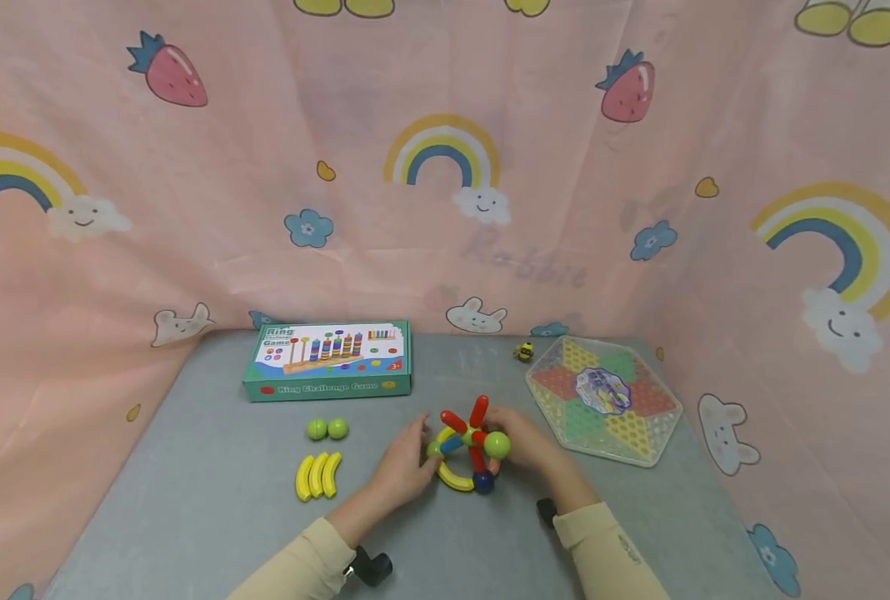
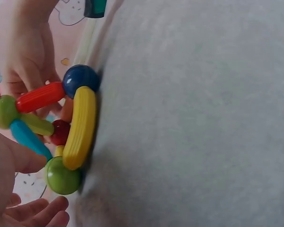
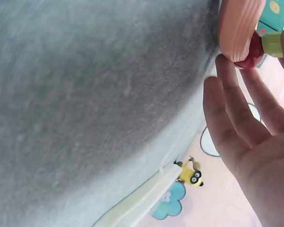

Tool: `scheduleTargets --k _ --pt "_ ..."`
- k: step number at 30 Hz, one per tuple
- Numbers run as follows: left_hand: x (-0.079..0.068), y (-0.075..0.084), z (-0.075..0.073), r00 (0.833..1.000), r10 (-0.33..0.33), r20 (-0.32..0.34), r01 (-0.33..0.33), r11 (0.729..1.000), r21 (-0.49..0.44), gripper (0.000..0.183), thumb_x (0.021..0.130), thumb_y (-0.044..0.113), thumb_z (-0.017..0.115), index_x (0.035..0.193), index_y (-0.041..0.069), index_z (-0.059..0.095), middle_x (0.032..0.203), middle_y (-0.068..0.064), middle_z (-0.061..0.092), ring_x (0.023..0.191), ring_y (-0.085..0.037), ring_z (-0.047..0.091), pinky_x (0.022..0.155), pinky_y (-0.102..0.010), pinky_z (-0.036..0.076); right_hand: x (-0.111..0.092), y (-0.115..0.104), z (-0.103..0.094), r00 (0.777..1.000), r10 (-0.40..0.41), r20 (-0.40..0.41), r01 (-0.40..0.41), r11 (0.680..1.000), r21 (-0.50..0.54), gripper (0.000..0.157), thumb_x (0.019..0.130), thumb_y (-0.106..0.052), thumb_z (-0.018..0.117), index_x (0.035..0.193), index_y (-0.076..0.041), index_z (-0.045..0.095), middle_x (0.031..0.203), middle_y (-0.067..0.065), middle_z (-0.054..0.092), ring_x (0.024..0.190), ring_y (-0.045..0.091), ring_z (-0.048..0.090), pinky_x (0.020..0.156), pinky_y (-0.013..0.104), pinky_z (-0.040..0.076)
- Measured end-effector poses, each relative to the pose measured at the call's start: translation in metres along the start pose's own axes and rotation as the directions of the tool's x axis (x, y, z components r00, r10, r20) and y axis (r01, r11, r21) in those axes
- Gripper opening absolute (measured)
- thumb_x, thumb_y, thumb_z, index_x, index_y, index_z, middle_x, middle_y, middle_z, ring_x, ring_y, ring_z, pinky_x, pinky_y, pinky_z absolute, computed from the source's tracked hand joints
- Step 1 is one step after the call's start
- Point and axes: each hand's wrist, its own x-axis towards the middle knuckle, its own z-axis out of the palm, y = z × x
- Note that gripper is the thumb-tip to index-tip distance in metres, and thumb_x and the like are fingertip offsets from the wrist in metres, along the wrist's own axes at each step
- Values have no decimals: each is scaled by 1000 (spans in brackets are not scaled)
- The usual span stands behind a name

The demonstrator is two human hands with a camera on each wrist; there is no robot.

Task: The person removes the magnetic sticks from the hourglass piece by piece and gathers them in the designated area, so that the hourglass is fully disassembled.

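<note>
Between both hands stands a toy structure of balls and sticks. Its ring has yellow curved sticks point(image 1: 456, 477), a dark blue ball point(image 1: 483, 482), a green ball point(image 2: 63, 176), a dark red ball point(image 2: 60, 132) and an orange curved stick point(image 3: 240, 28). Red sticks point(image 1: 478, 410) and a blue stick point(image 1: 451, 443) rise to a central green ball point(image 2: 4, 111); another green ball point(image 1: 497, 445) sits on the right. My left hand point(image 1: 400, 462) touches the blue stick with its thumb, fingers loosely spread beside the ring's green ball. With straight fingers, my right hand point(image 1: 520, 442) touches the orange stick and red ball.
Two green balls point(image 1: 327, 429) and three yellow curved sticks point(image 1: 316, 477) lie on the grey table point(image 1: 212, 500) at the left. Behind are a ring game box point(image 1: 328, 362), a small bee-like figure point(image 1: 523, 352) and, at right, a hexagonal board point(image 1: 602, 400).
</note>
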Motion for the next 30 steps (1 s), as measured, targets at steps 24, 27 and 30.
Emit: scheduleTargets --k 24,27,30 --pt "-4 38 -38 997 -75 4 67 874 -481 37 106 38 49 123 8 65 116 -16 66 96 -26 67 84 -37 59 -26 -20 13 933 334 -134 -344 938 -54 25 86 -16 79 111 -11 76 96 2 69 88 19 59 82 43 54" --pt "-7 49 -42 998 -52 36 63 868 -493 38 105 40 51 123 10 65 116 -11 66 93 -27 67 78 -34 58 -28 -22 16 926 345 -151 -354 934 -37 25 84 -20 82 108 -11 78 94 1 70 86 18 59 80 42 54" --pt "-10 60 -44 999 -3 46 23 899 -436 36 101 39 60 125 14 65 116 -6 64 95 -23 66 76 -30 57 -30 -24 18 915 367 -168 -374 927 -14 28 83 -24 84 106 -10 78 95 3 72 88 20 61 80 43 54"
